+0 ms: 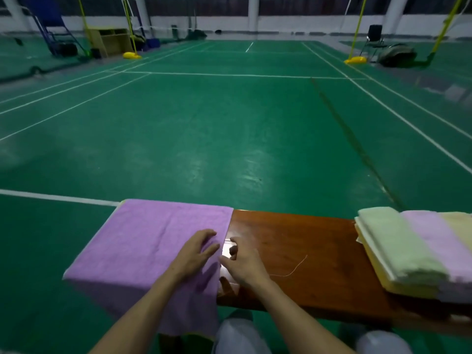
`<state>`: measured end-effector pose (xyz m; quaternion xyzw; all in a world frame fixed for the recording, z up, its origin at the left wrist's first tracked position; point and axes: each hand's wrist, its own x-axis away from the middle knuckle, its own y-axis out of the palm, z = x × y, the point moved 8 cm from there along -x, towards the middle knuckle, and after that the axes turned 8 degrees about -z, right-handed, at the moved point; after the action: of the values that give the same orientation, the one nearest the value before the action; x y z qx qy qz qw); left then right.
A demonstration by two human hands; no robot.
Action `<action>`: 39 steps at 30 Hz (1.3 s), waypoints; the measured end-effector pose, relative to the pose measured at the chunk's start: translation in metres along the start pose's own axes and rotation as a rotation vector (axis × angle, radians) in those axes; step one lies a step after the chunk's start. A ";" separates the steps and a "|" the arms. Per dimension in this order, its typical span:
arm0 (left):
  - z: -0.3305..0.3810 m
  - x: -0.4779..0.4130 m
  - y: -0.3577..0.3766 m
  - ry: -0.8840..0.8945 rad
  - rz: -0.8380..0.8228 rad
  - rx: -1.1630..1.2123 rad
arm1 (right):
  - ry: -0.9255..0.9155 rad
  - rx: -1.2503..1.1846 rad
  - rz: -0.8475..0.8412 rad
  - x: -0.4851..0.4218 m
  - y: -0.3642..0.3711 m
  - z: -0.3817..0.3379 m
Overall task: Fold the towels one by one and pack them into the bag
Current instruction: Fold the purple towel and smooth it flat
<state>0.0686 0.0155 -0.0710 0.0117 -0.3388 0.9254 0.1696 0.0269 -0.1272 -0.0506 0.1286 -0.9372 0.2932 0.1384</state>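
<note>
Nearest the camera, the person's knees show below the bench front, and the hanging end of the purple towel (153,238) drapes down just left of them. The towel covers the left end of the wooden bench (306,251) and falls over its near edge, so its length seems to run toward and away from the person. Its straight right edge lies directly between the two hands. The left hand (196,254) rests flat on the cloth just inside that edge, fingers straight and relaxed, grasping nothing. The right hand (245,264) sits on bare wood just beside the same edge, fingers spread and loosely bent. Whether its fingertips catch the hem I cannot tell. Both hands are about equally near the edge, so a fold would likely carry it leftward. A loose thread (293,269) lies right of the hand. Farther right sits a stack of folded towels (408,251), well apart. No bag is in view. Beyond the bench stretches a green court floor (229,123).
</note>
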 end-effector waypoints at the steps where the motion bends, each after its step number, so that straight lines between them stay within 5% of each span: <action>1: -0.002 0.000 -0.002 0.011 0.030 0.010 | 0.007 -0.011 0.007 -0.005 0.004 -0.001; 6: -0.006 0.003 -0.008 0.012 0.041 0.062 | 0.001 -0.004 0.003 -0.020 0.030 -0.017; 24: 0.007 0.002 -0.017 0.012 0.020 0.123 | 0.119 -0.602 0.014 -0.050 0.042 -0.007; 39: 0.020 -0.004 -0.035 0.041 0.009 -0.052 | 0.015 -0.404 -0.077 -0.054 0.030 -0.006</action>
<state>0.0819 0.0262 -0.0347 -0.0132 -0.3593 0.9170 0.1727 0.0686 -0.0910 -0.0799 0.1320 -0.9703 0.0947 0.1794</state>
